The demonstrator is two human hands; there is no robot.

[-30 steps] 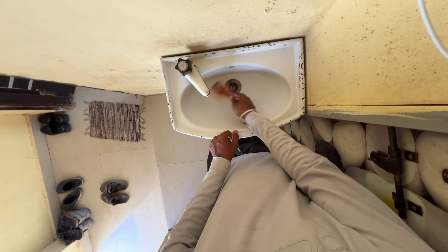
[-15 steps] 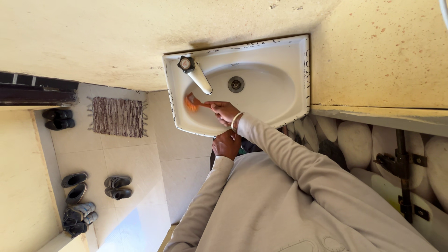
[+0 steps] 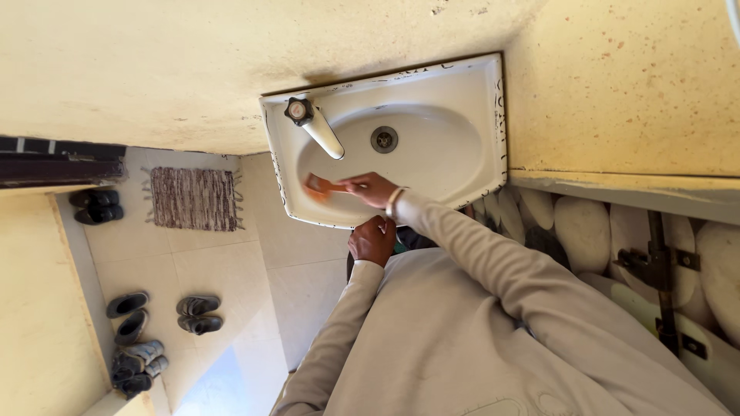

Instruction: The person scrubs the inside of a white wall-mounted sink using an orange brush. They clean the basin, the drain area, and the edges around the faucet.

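Note:
A white wash basin (image 3: 470, 92) is fixed to a yellow wall, with a white tap (image 3: 316, 127) and a round drain (image 3: 384, 139). My right hand (image 3: 374, 189), with a band at the wrist, holds an orange scrubber (image 3: 320, 185) pressed on the basin's inner side near the tap. My left hand (image 3: 371, 240) is curled into a fist just at the basin's front rim, with nothing visible in it. Both arms are in light beige sleeves.
On the tiled floor lie a woven mat (image 3: 193, 199) and several pairs of shoes (image 3: 196, 314) along the wall. Pale rounded sacks (image 3: 578, 223) and a dark metal bracket (image 3: 655, 266) sit to the right under a ledge.
My right hand has carried the orange scrubber from the drain area across the bowl to the side by the tap. My left hand has stayed at the front rim.

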